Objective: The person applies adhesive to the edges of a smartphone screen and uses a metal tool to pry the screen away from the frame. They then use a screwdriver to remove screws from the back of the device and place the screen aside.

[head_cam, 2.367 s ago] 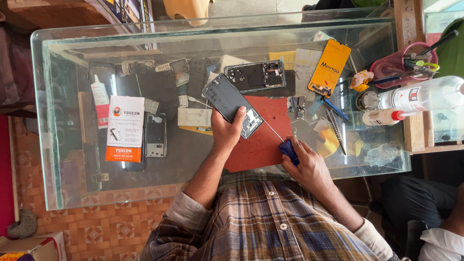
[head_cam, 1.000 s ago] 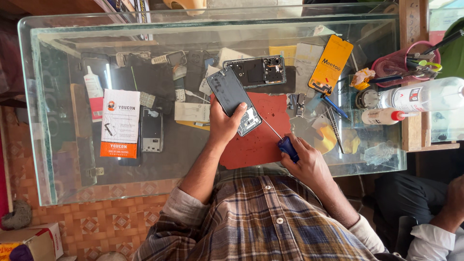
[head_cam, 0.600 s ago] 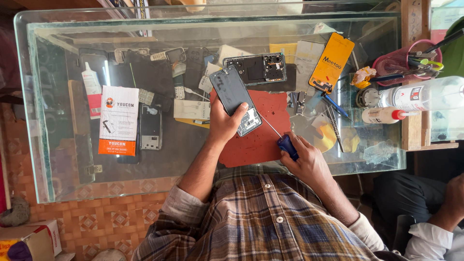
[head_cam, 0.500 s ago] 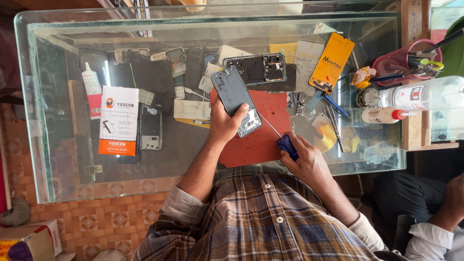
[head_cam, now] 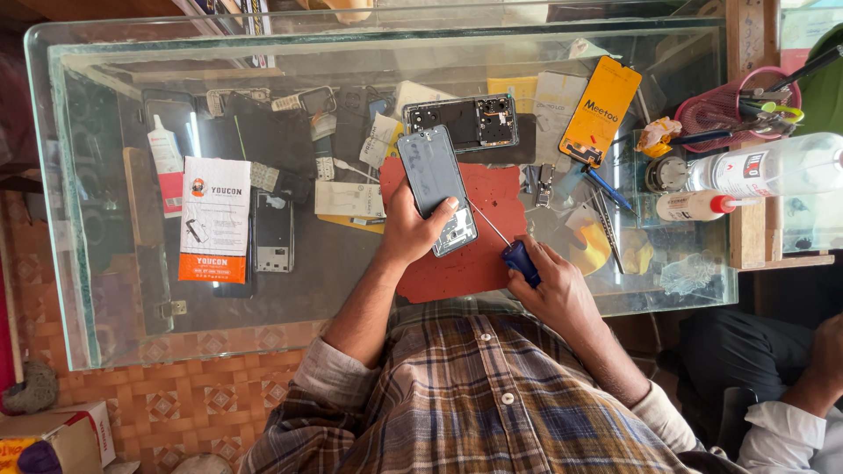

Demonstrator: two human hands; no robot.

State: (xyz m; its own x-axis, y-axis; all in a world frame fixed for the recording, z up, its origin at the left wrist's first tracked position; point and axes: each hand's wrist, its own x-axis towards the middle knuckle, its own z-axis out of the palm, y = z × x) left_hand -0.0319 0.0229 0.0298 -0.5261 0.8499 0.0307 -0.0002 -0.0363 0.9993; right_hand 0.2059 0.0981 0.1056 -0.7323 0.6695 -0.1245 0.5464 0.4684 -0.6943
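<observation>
Grey-blue phone [head_cam: 435, 187] in left hand [head_cam: 411, 230]. Blue-handled screwdriver [head_cam: 518, 257] in right hand [head_cam: 557, 290]. Rust-red mat [head_cam: 487, 254] under both. Orange-yellow screen panel [head_cam: 601, 110] beyond right hand. White-and-orange packet [head_cam: 214, 219] left of left hand. Plaid sleeves: brown, cream, blue.

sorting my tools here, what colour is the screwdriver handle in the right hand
Blue. The screwdriver handle is gripped by the right hand; the head view shows it best.

Single head-worn view, straight down, fairly near, over the glass table [head_cam: 105, 175].
</observation>
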